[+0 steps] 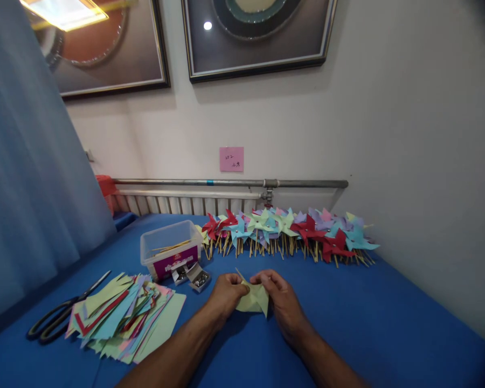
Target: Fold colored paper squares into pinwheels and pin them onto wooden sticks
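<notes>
Between my two hands, above the blue cloth, is a pale yellow-green paper pinwheel (254, 299). My left hand (227, 293) is closed on its left side, with the thumb pressed on the paper. The fingers of my right hand (278, 293) pinch its upper right edge. A thin stick (240, 275) pokes up beyond the paper near my left fingertips. The middle of the pinwheel is partly covered by my fingers, so I cannot see how the stick and paper meet.
Finished pinwheels (267, 229) on sticks lie piled along the back. On the left are a clear plastic tub (151, 253) with sticks, two small boxes of metal pins (199, 278), cut coloured paper (123, 318) and scissors (67, 310). A radiator pipe (234, 183) runs behind.
</notes>
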`<state>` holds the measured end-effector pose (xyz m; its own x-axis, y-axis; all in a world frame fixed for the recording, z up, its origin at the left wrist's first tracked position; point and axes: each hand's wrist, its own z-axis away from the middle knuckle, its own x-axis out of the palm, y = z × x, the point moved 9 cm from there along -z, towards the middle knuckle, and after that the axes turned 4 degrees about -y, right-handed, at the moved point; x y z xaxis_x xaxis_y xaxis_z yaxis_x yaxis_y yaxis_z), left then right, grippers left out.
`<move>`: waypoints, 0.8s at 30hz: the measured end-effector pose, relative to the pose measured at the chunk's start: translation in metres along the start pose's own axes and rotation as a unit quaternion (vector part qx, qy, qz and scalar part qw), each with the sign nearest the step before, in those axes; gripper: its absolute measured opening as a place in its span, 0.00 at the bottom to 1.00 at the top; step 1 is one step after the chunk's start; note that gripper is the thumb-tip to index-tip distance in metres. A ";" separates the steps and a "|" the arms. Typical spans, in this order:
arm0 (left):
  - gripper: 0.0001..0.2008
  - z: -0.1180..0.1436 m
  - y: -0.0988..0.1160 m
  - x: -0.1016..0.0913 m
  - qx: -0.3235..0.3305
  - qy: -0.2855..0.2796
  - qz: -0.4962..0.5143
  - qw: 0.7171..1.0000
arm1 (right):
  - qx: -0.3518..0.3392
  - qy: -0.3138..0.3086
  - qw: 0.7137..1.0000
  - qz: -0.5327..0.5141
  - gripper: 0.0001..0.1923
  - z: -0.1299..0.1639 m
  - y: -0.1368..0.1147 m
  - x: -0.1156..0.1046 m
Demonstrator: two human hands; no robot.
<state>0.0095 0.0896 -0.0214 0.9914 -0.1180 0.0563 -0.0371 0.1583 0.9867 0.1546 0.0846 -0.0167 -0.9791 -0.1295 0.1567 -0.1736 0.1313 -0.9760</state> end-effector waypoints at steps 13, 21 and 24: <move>0.07 -0.002 -0.001 -0.002 -0.007 -0.004 0.017 1.000 | 0.063 -0.053 0.993 -0.086 0.31 0.009 0.003 0.016; 0.05 -0.003 -0.003 -0.002 -0.019 -0.004 0.010 1.000 | 0.038 -0.088 0.995 0.004 0.29 0.004 0.007 0.019; 0.04 -0.004 -0.005 -0.001 -0.018 -0.009 -0.007 1.000 | 0.010 -0.090 0.994 0.062 0.26 0.005 0.003 0.022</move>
<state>0.0088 0.0930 -0.0272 0.9895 -0.1378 0.0447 -0.0177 0.1907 0.9815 0.1334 0.0775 -0.0172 -0.9580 -0.2866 0.0068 -0.0485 0.1385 -0.9892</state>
